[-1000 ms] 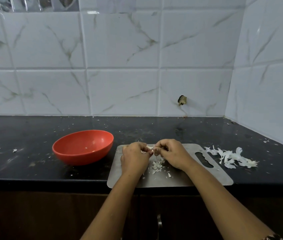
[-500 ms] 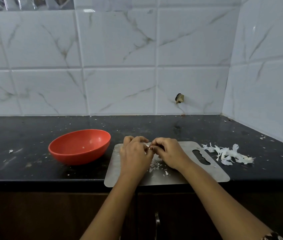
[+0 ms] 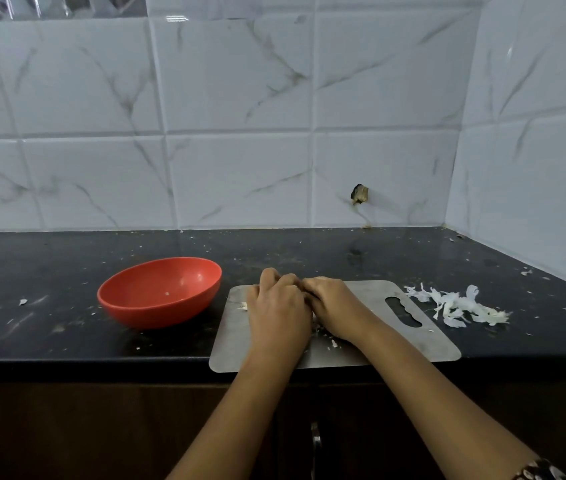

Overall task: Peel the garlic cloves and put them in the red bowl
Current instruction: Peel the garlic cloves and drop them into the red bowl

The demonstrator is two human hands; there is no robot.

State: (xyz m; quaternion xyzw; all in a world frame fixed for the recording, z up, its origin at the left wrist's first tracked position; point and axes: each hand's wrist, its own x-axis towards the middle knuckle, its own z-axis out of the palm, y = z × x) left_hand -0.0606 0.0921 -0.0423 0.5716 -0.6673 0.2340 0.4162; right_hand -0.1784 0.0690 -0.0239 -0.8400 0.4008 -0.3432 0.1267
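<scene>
No text, label, brand, number or sign could be read. The round red plastic bowl point(image 3: 156, 315), the flat grey metal cutting board point(image 3: 371, 296) and the white marble-veined wall tiles point(image 3: 240, 181) carried no legible marking.
</scene>
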